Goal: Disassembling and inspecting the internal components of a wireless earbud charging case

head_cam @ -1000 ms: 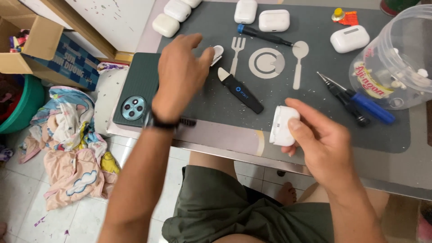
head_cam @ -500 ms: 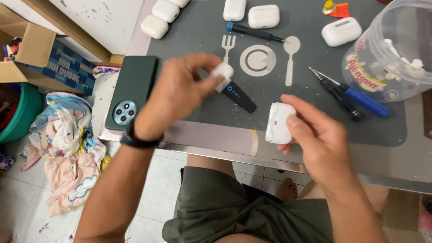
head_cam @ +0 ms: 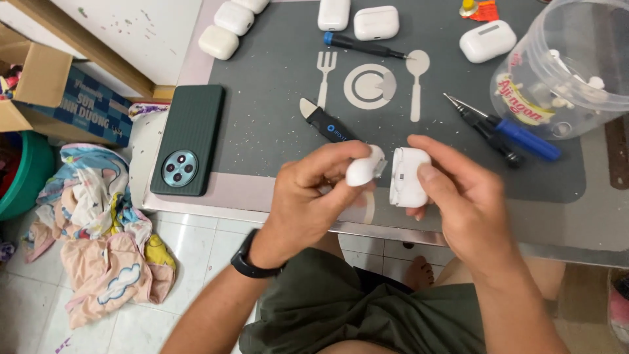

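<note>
My left hand (head_cam: 314, 196) pinches a small white rounded earbud-case part (head_cam: 364, 168) between thumb and fingers. My right hand (head_cam: 462, 196) grips a white earbud case (head_cam: 407, 177) upright, its open side turned toward the part. The two pieces are almost touching, above the front edge of the grey work mat (head_cam: 275, 124). A black pry tool (head_cam: 327, 121) with a metal blade lies on the mat just behind my left hand.
A dark green phone (head_cam: 187, 141) lies at the mat's left edge. Several white earbud cases (head_cam: 376, 23) sit at the back, with screwdrivers (head_cam: 504, 131) and a clear plastic tub (head_cam: 570, 65) of parts at right. Cloth (head_cam: 98, 223) and a cardboard box (head_cam: 39, 92) are on the floor.
My left hand picked the small white part off the mat near the fork print and carried it right, up to the case held in my right hand.
</note>
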